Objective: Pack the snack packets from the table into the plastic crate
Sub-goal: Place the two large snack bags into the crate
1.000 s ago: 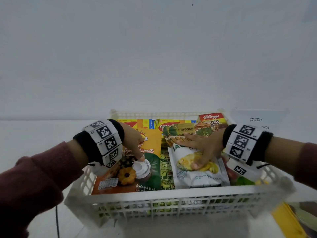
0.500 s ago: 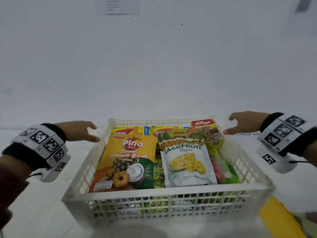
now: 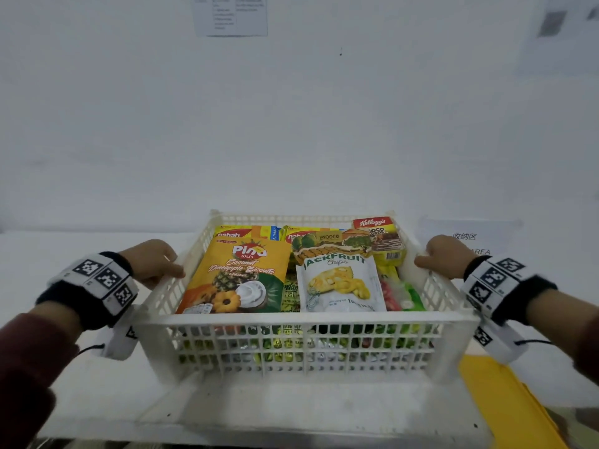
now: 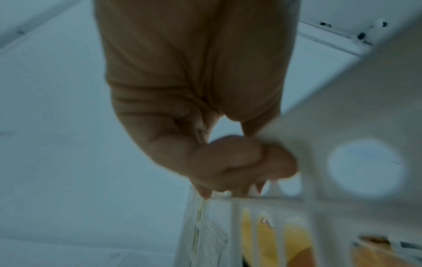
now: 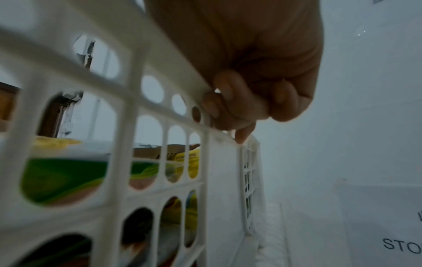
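1. Now the fingers (image 5: 230,101) of the right hand (image 3: 445,256) curl under the crate (image 3: 304,322) rim at 3 o'clock, thumb on top; the right wrist view shows them hooked round the white bar.
2. The left hand (image 3: 155,262) grips the opposite rim at 9 o'clock the same way, fingers (image 4: 242,162) wrapped under the edge, though that view is blurred.
3. Packing looks done, I judge: packets (image 3: 340,283) fill the crate in layers, and no loose packet shows on the table (image 3: 81,400). What is left seems only lifting or shifting the crate.
4. The crate is stiff white plastic lattice with rounded slots, rectangular, with a thick rim.
5. On top lie glossy flat pouches: a yellow biscuit bag (image 3: 240,277) toward 10 o'clock, a white chips bag beside it, a small box (image 3: 377,234) at 1 o'clock.
6. A yellow sheet (image 3: 505,400) lies at 5 o'clock on the matte white table.
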Motion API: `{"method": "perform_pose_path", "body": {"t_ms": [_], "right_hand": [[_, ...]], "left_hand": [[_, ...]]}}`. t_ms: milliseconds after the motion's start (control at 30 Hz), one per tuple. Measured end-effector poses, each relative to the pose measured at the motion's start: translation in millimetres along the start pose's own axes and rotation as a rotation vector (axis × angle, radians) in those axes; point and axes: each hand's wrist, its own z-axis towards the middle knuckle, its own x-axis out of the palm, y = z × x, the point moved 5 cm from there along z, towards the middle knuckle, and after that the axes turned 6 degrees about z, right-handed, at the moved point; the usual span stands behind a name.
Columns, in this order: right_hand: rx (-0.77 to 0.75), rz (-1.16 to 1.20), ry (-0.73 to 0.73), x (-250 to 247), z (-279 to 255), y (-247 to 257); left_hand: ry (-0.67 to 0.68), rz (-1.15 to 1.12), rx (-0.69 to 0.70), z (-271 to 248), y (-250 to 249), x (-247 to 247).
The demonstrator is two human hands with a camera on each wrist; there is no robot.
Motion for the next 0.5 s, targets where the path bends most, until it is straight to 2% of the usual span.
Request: {"method": "perform_pose_path", "body": {"t_ms": [267, 500], "right_hand": [[-0.017, 0.085, -0.087, -10, -6, 10], [-0.050, 0.142, -0.112, -12, -8, 63]], "left_hand": [[-0.181, -0.073, 0.050, -10, 8, -12], [-0.227, -0.054, 0.061, -30, 67, -46]]}}
